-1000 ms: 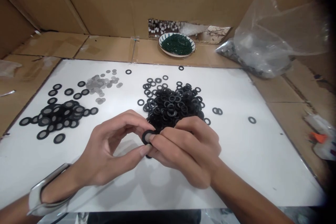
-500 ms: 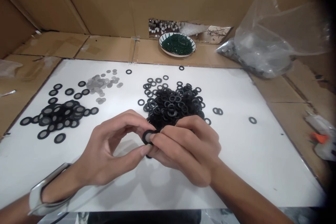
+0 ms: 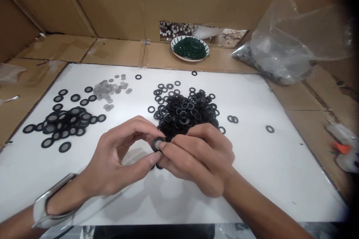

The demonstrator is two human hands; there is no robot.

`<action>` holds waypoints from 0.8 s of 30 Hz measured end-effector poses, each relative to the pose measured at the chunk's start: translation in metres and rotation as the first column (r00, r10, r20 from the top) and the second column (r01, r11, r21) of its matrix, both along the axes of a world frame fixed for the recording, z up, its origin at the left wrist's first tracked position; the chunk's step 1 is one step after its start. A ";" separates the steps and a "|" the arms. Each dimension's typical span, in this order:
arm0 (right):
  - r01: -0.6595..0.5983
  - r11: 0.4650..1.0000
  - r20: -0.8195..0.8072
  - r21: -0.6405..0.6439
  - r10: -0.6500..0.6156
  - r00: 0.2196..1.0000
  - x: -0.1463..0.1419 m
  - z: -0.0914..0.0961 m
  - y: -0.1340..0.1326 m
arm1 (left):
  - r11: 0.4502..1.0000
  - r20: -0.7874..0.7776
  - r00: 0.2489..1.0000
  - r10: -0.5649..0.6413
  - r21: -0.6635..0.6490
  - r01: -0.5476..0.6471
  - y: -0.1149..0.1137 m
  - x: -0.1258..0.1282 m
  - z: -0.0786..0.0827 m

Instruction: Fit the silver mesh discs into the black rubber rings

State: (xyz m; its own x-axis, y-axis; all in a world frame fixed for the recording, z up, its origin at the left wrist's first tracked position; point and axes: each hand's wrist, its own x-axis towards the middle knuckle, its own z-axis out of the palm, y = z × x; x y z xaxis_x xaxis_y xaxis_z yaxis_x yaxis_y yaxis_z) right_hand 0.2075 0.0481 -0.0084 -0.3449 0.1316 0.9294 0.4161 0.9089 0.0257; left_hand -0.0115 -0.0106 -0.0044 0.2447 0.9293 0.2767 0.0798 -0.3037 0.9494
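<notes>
Between the thumb and forefinger of my left hand a black rubber washer with a grey mesh disc in its middle is pinched by the rim. My right hand is closed against it, a fingertip pressing on the disc; its inner fingers are hidden. Just beyond my hands lies a heap of black ring washers with open centres. Left of my hands is a pile of black washers with grey centres. Loose grey mesh discs lie behind that pile.
A plate of dark green bits stands on the cardboard at the back. To the right sits a clear plastic bag with small grey pieces inside. Single rings are scattered over the white board. Cardboard walls rise behind.
My hands keep their grip, and the washer has tilted slightly between my fingers. The whole view has shifted very slightly.
</notes>
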 end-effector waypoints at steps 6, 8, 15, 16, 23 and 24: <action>-0.013 1.000 0.005 0.011 0.013 1.000 0.000 -0.001 0.000 | 1.000 -0.002 1.000 0.007 -0.003 -0.007 0.001 0.001 0.001; -0.014 1.000 0.019 0.013 0.014 1.000 0.001 -0.002 0.000 | 1.000 -0.004 1.000 0.009 0.002 -0.009 0.001 0.001 0.001; 0.001 1.000 0.028 0.007 -0.002 1.000 0.001 -0.003 -0.001 | 1.000 0.007 1.000 -0.012 -0.019 0.013 0.000 0.001 0.001; 0.003 1.000 0.019 0.007 -0.004 1.000 0.000 -0.003 0.000 | 1.000 0.006 1.000 -0.016 -0.023 0.017 0.000 0.001 0.001; 0.016 1.000 0.025 -0.012 -0.016 1.000 -0.001 0.000 -0.002 | 1.000 -0.007 1.000 0.010 -0.029 -0.010 -0.001 0.002 0.003; 0.018 1.000 0.025 -0.015 -0.018 1.000 -0.001 0.000 -0.002 | 1.000 -0.006 1.000 0.011 -0.027 -0.011 -0.001 0.002 0.003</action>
State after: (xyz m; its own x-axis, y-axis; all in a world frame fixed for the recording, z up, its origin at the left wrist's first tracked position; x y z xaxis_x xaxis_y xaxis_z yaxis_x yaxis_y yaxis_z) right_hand 0.2070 0.0458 -0.0079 -0.3654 0.1521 0.9183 0.4320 0.9016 0.0225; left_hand -0.0096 -0.0113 -0.0012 0.2362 0.9390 0.2499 0.0886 -0.2769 0.9568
